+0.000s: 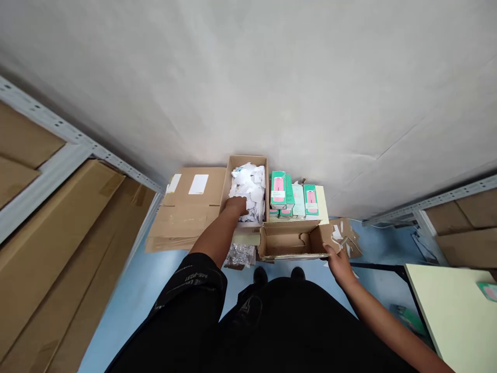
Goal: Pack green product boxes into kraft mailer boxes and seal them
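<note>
Brown carton (285, 241) sits at R hand's (337, 262) 10 o'clock, rt end pinched btwn thumb & fingers; open-topped, long, rim a bit worn. At carton's 11: L hand (236, 205) in tan box (226, 192), at white paper scraps' (251, 187) 7–8 o'clock; fingertips hidden, can't tell grip. Green-pink pkgs (278, 187) at carton's 12.

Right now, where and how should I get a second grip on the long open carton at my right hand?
Probably pinch the left-end rim of the long open carton, coming from above with your left hand, which is in the white paper. The carton opens upward, exposing that wall's edge, and your right hand holds the opposite end.
</note>
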{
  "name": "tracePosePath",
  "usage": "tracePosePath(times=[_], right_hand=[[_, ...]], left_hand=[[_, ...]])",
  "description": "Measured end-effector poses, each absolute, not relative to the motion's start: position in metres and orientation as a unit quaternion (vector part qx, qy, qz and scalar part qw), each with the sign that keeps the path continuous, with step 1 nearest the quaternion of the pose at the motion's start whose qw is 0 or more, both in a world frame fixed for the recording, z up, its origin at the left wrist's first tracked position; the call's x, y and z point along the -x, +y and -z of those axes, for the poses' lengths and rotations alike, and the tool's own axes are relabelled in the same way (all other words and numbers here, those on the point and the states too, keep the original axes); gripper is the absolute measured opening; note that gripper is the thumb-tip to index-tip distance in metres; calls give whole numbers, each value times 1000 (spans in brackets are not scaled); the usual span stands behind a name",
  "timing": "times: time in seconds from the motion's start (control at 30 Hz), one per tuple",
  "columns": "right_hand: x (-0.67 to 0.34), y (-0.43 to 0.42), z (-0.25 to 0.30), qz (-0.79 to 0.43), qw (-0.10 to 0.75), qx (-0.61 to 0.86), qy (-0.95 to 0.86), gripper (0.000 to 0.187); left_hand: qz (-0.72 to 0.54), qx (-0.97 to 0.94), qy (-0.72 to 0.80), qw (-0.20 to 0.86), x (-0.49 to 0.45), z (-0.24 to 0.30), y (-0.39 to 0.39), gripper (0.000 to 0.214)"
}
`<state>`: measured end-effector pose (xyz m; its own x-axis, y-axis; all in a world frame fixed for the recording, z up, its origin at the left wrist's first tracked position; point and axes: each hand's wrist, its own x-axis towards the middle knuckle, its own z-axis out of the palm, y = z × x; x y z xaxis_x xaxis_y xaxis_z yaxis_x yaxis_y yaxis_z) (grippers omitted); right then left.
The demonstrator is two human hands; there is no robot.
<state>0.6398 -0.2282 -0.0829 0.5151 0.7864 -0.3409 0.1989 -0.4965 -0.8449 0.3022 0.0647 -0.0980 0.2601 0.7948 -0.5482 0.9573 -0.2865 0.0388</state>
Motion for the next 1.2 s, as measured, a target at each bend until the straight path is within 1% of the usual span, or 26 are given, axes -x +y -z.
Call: tracePosePath(times=[0.13,0.23,0.4,0.47,0.57,0.67,0.77,0.93,1.0,1.1,1.2], right_hand=[[-623,-233,82,-369,395,790,-291,58],[-618,-233,79,-348,394,797,-297,59],[-615,-226,72,-326,389,803,-314,59],[-613,-223,71,-321,391,803,-314,57],[-608,-220,70,-316,392,803,-318,53],[-603,-217,71,-316,382,806,-322,48],[-599,-215,73,-316,374,810,-322,46],[-596,-211,74,-325,365,812,-318,54],[-595,-209,73,-325,371,812,-313,54],[-592,-206,72,-323,380,811,-307,52],[-589,-204,71,-321,386,808,-308,50]], left_hand=[[223,-788,547,174,-313,104,72,55],[192,-802,542,160,-313,91,75,46],[98,-818,549,142,-281,52,76,47],[32,-817,551,167,-263,41,74,44],[-45,-799,552,233,-241,33,71,38],[-77,-782,549,286,-232,30,65,34],[-98,-781,530,314,-231,21,58,34],[-159,-797,457,360,-237,-13,35,39],[-165,-816,411,373,-243,-31,20,39],[-131,-852,326,387,-259,-50,-5,41],[-101,-878,248,398,-279,-48,-26,40]])
